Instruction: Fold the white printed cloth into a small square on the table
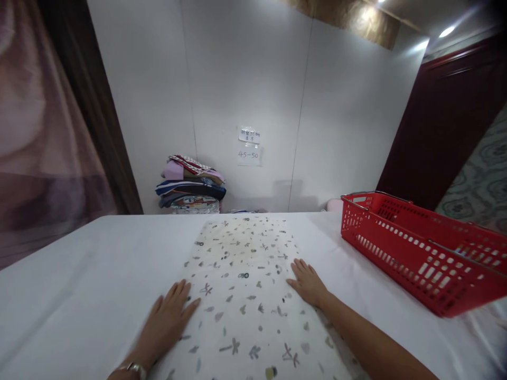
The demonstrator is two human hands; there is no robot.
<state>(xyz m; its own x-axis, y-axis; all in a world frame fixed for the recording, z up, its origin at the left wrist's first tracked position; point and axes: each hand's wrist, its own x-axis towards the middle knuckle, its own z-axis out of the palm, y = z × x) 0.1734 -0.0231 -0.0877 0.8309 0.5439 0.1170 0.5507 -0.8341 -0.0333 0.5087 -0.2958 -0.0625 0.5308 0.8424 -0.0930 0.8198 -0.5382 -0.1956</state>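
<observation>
A long white cloth (245, 311) with small printed figures in grey, green and brown lies flat down the middle of the table. My left hand (169, 315) rests palm down on its left edge, with the fingers stretched forward and the thumb out over the print. On the opposite edge, a little farther away, my right hand (307, 282) also lies flat with its fingers spread. Neither hand grips anything. The near end of the cloth runs out of the bottom of the view.
The table (119, 264) has a white cover. At its right stands a red plastic basket (400, 258) with metal handles. Behind the far edge is a stack of folded fabrics (192, 184). Paper notes (249, 154) hang on the white wall; a pink curtain (47, 132) is at left.
</observation>
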